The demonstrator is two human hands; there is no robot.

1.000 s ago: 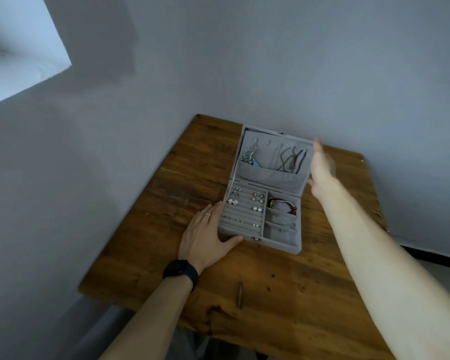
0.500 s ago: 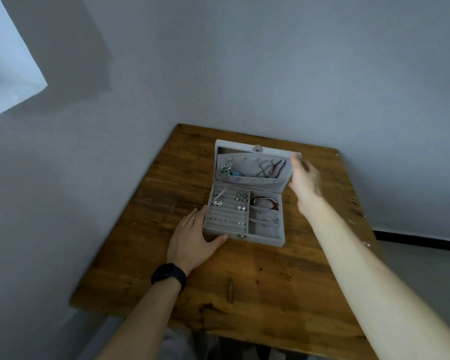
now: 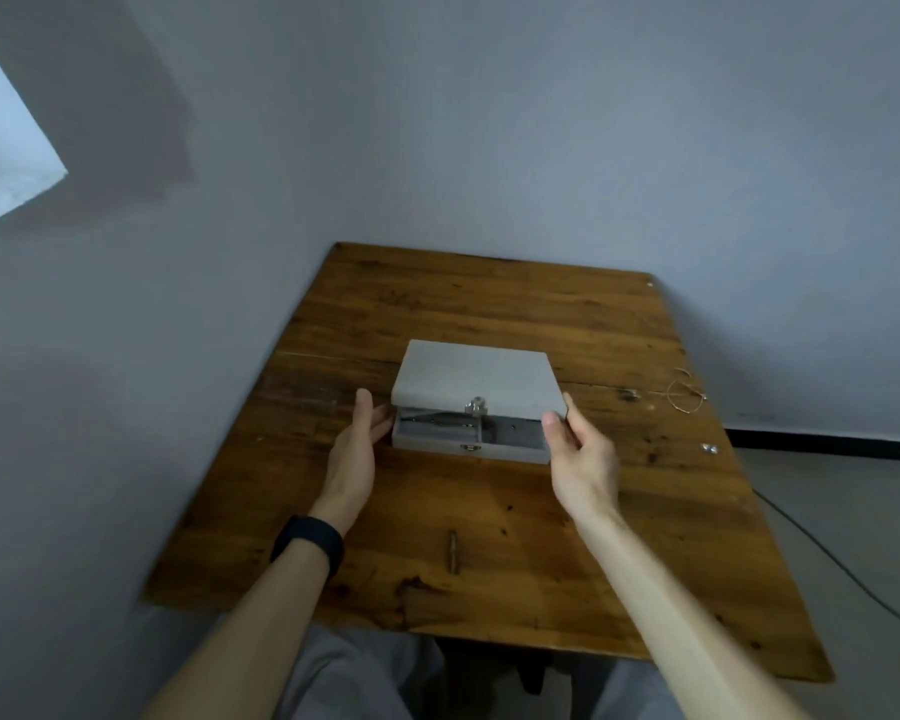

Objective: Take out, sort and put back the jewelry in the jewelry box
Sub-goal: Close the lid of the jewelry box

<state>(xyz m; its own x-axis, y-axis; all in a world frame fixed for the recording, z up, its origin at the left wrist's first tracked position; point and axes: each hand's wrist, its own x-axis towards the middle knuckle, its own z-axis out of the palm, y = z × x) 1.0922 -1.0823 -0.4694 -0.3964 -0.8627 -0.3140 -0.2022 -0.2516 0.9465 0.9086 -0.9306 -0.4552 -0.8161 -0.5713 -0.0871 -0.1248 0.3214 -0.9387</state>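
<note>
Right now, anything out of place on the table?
Yes. The jewelry box has its lid almost shut, held by the right hand, yet a thin gold strand and two small silvery pieces lie loose near the right edge of the table.

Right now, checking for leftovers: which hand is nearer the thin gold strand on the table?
Right. The right hand holds the lid at its right corner, the strand farther right; the left hand touches the box on its left side.
</note>
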